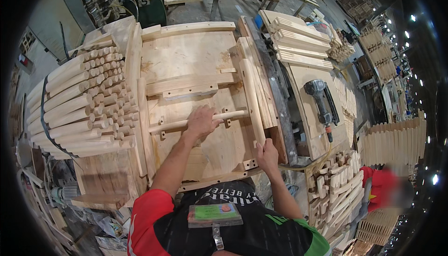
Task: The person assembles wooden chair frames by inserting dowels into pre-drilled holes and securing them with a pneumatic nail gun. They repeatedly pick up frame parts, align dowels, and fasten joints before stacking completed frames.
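Observation:
My left hand is closed around a thin wooden rod that lies crosswise over the jig on the bench. The rod's right end meets the side of a thicker round wooden post, which runs away from me along the jig's right side. My right hand grips the near end of that post, fingers wrapped round it. Small wooden blocks with dark holes stand beside the rod. A drilled wooden block is fixed farther back on the jig.
Strapped round wooden posts are stacked at the left. To the right, a nail gun lies on a board, with slotted wooden pieces behind it. Wooden parts are piled nearer, beside another person in a red top.

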The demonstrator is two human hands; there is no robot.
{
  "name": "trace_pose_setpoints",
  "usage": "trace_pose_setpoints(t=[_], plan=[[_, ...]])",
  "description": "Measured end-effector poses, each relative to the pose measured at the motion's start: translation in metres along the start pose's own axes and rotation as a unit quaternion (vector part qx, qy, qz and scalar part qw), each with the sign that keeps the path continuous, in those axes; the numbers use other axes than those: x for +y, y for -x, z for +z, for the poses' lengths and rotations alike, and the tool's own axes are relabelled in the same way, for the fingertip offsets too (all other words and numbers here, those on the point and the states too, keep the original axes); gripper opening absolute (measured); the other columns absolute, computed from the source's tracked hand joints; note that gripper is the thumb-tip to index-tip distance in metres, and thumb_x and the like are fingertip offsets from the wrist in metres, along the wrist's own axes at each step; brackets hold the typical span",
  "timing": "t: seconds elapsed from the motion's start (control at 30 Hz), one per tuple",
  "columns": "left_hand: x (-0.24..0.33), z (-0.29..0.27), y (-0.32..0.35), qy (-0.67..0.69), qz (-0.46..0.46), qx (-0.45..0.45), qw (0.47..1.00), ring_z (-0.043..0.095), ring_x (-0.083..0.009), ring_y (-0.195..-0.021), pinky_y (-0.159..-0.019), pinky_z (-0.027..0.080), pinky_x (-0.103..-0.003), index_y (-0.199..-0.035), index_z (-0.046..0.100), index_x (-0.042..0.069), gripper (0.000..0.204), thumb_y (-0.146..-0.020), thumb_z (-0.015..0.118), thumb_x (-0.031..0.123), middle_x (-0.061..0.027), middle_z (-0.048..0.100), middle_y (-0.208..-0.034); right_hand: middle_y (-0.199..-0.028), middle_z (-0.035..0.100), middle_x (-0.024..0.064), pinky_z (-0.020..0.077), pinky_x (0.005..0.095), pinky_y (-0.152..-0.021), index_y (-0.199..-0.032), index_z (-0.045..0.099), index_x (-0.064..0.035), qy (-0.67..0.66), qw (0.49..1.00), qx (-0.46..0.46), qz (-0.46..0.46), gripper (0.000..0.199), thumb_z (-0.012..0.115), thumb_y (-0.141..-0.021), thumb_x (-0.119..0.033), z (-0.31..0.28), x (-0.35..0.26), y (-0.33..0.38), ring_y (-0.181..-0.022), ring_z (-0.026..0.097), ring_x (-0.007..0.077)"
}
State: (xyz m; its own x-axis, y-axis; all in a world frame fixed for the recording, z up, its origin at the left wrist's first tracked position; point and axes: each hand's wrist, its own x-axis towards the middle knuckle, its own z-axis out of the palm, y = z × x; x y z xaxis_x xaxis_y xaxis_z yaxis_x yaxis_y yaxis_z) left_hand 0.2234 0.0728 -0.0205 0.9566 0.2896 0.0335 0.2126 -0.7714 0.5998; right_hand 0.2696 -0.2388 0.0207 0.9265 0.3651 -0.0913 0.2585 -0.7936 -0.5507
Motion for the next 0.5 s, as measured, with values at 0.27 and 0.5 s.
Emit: trace_pose_setpoints(t=[0.27,0.5], plan=[[-0.001,-0.004,-0.002,0.017,0.000,-0.020,1.000,0.062,-0.0343,-0.112,-0.099,0.049,-0.049,-0.114,0.073,0.014,0.042,-0.093,0.077,0.050,-0.0108,0.066,-0.109,-0.084,0.063,0.0290,0.0499,0.0579,-0.072,-0.101,0.051,0.0004,0.027,0.999,0.032,-0.030,0.030,0.069,-0.102,-0.023,0.023,0.002,-0.009,-0.084,0.065,0.0532],[0.002,-0.005,-0.002,0.024,-0.020,-0.025,0.999,0.062,-0.0330,-0.111,-0.097,0.050,-0.049,-0.113,0.073,0.014,0.040,-0.092,0.079,0.047,-0.0097,0.065,-0.108,-0.084,0.065,0.0299,0.0503,0.0587,-0.072,-0.100,0.051,0.0006,0.018,0.998,-0.017,-0.053,0.031,0.069,-0.101,-0.025,0.012,0.007,-0.008,-0.083,0.066,0.0538]])
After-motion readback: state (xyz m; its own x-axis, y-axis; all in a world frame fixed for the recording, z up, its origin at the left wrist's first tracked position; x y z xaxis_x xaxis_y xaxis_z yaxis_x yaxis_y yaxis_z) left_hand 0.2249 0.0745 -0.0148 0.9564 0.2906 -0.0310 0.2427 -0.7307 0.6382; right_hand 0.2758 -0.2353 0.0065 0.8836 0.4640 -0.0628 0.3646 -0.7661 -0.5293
